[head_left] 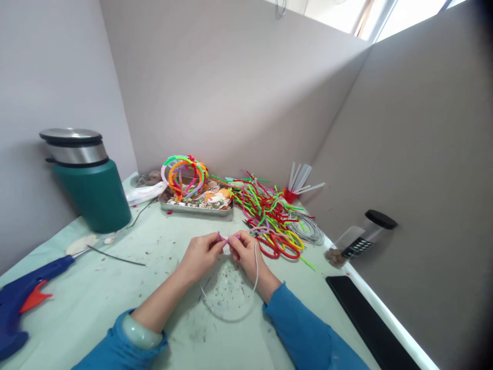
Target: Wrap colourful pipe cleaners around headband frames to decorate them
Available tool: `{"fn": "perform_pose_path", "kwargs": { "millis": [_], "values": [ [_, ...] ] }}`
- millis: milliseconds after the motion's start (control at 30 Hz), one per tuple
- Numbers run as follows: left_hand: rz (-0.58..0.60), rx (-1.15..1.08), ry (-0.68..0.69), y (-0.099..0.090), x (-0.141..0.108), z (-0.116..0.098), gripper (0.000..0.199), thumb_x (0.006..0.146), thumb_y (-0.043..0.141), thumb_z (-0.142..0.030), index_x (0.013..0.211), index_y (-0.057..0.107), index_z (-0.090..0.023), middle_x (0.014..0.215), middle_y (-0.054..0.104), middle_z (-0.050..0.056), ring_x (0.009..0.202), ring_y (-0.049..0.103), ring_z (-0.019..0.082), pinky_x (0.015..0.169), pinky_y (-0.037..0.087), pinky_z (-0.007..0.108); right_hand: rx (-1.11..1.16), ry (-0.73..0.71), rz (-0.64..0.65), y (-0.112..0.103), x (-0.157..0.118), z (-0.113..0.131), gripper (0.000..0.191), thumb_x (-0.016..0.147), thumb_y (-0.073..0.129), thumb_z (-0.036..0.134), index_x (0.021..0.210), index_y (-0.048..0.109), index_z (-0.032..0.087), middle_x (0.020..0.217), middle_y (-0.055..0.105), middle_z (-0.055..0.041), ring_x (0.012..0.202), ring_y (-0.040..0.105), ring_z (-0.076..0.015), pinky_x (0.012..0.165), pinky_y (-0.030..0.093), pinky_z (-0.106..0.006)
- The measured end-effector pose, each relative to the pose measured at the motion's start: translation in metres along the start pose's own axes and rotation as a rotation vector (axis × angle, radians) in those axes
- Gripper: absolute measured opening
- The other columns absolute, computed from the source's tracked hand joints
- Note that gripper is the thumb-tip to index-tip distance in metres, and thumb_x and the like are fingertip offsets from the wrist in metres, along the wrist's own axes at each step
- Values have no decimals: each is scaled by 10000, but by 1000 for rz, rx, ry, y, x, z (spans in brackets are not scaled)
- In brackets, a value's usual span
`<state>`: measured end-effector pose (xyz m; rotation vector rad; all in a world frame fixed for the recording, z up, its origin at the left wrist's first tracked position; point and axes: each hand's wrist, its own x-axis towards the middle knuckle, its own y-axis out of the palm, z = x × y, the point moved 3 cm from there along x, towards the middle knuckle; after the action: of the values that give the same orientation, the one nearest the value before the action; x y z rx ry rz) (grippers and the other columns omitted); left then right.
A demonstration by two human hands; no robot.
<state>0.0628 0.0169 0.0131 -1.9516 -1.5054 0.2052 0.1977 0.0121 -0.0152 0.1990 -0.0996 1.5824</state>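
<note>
In the middle of the table my left hand [202,254] and my right hand [248,255] meet, fingertips pinched. Both hold a short purple fuzzy pipe cleaner [227,240], mostly hidden by the fingers. A pale grey wire loop [231,320] hangs below the hands and curves up in front of my right wrist. Where the wire meets the pipe cleaner is covered by my fingers. Just right of my right hand lie red-handled scissors [284,255], with yellow handles [296,242] beside them.
Behind the hands stands a metal tray [194,209] of shells, topped by colourful fuzzy rings [168,165]. Right of it spread pipe cleaners [262,198], coiled grey wire [314,234] and a red cup [290,196] of clear sticks. A green flask [92,195] and blue glue gun [38,280] are left.
</note>
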Motion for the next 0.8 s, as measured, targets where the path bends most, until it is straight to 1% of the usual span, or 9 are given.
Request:
{"fn": "perform_pose_path", "kwargs": {
  "millis": [67,167,367,467,567,667,800],
  "values": [
    [45,-129,-93,0,1,3,326,771,471,-424,604,576,-164,434,473,-40,440,407,102,478,290,207,-6,-5,9,1,-1,3,271,758,562,398,645,473,169,476,457,63,377,354,-57,376,254,-190],
    [116,-286,-204,3,2,6,364,738,496,-477,593,569,-151,387,427,-55,382,356,83,432,268,201,-24,-18,15,1,-1,4,269,768,549,391,642,471,167,473,450,62,383,352,-57,384,259,-190],
    [146,-434,-369,8,1,8,437,704,490,-567,592,536,-147,338,376,-69,309,301,59,355,202,194,-15,-24,-9,0,1,1,258,761,552,395,659,472,173,493,456,59,392,361,-62,387,274,-195],
    [167,-601,-440,9,0,8,394,682,536,-536,625,522,-146,386,391,-78,298,258,38,326,162,189,-41,-49,-7,1,-1,3,245,768,551,383,664,481,173,493,444,61,404,362,-64,399,279,-196],
    [199,-770,-493,8,-1,9,313,650,602,-440,690,529,-139,471,413,-82,307,197,10,322,102,183,-58,-63,8,4,-4,6,232,769,553,378,681,492,173,495,432,63,407,360,-65,398,274,-195],
    [210,-797,-533,5,0,10,266,641,610,-387,696,542,-135,455,368,-93,314,163,8,329,71,186,-51,-71,31,5,-5,7,229,767,559,386,708,502,172,515,445,58,413,369,-65,399,282,-195],
    [171,-691,-554,0,2,11,254,622,600,-387,654,549,-140,424,331,-97,316,159,17,333,70,196,-52,-67,41,4,-4,3,288,789,517,440,688,502,171,538,476,41,411,380,-62,396,291,-193]
  ]
}}
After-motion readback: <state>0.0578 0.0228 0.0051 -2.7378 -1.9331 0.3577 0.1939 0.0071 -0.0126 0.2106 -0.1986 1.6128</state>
